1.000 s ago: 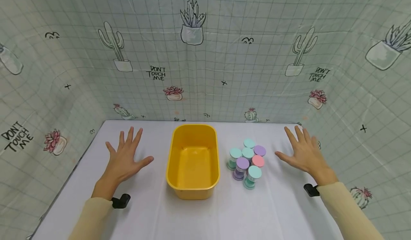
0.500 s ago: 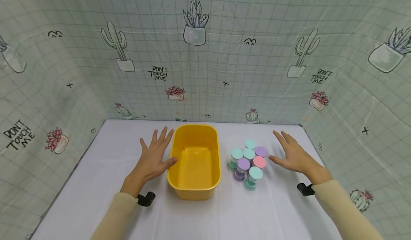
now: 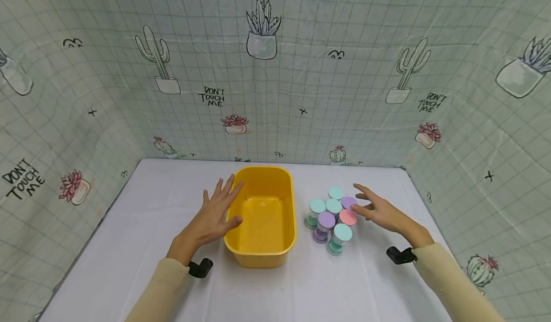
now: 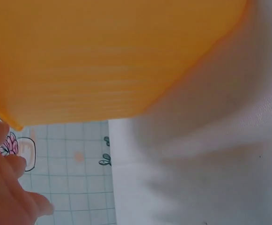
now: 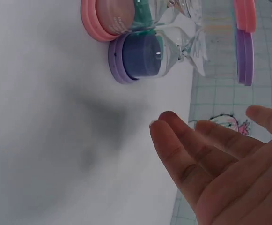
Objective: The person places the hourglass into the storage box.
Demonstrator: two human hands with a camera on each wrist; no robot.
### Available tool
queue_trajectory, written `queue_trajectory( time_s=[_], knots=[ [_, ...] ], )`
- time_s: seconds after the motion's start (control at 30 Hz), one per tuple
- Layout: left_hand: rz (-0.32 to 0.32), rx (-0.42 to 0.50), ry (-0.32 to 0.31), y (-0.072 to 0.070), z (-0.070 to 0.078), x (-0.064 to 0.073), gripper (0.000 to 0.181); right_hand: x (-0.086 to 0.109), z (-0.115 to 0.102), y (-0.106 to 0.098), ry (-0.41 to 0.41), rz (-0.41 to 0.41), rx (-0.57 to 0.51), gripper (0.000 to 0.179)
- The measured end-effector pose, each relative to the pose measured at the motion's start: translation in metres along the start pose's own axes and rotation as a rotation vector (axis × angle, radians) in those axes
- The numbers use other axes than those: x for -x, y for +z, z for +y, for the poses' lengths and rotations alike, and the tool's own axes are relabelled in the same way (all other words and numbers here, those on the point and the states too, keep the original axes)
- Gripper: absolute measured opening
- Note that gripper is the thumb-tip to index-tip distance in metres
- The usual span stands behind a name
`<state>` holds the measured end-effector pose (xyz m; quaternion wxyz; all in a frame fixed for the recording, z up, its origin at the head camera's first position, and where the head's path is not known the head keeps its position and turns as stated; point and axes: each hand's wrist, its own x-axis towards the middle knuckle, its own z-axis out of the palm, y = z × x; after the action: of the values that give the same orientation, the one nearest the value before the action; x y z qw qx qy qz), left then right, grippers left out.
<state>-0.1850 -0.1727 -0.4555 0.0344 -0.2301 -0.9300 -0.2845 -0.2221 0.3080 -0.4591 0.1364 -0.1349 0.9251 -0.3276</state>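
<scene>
A yellow plastic tub (image 3: 259, 260) stands on the white table. My left hand (image 3: 213, 219) is at the tub's left rim with fingers spread, fingertips and thumb overlapping it; in the left wrist view its fingers (image 4: 14, 187) are beside the tub's wall. Several sand timers with mint, purple and pink caps stand upright in a cluster right of the tub. My right hand (image 3: 383, 213) reaches in from the right, fingers loosely bent, holding nothing. Its fingertips are right by the far purple-capped timer (image 3: 348, 202) and the pink-capped timer (image 3: 347, 217). The purple timer (image 5: 143, 54) contains dark purple sand.
A nearer purple-capped timer (image 3: 325, 220) and a mint-capped timer (image 3: 342, 232) stand at the cluster's front. A gridded cloth (image 3: 275, 97) with cactus prints hangs behind and at both sides of the table (image 3: 301, 293). Each wrist wears a small black camera.
My left hand has moved right from the bare table to the tub's left rim. The right hand has moved left to the timers, its spread fingers drawing together and bending. Tub and timers stay put.
</scene>
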Motion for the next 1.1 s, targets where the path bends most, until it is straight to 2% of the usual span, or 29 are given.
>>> queue_trajectory(
  time_s=[0.27, 0.43, 0.63, 1.1],
  knots=[
    [-0.063, 0.065, 0.017, -0.003, -0.002, 0.0, 0.098, -0.01, -0.002, 0.002, -0.032, -0.057, -0.119, 0.07],
    [-0.092, 0.108, -0.006, -0.002, -0.003, -0.002, 0.101, -0.013, -0.002, 0.002, -0.03, -0.079, -0.138, 0.064],
    [-0.105, 0.191, -0.023, -0.002, -0.003, -0.005, 0.087, -0.018, -0.002, 0.004, -0.03, -0.097, -0.127, 0.055],
    [-0.125, 0.261, -0.015, -0.002, -0.005, -0.003, 0.083, -0.027, -0.016, -0.002, 0.048, -0.176, -0.195, 0.051]
  ],
)
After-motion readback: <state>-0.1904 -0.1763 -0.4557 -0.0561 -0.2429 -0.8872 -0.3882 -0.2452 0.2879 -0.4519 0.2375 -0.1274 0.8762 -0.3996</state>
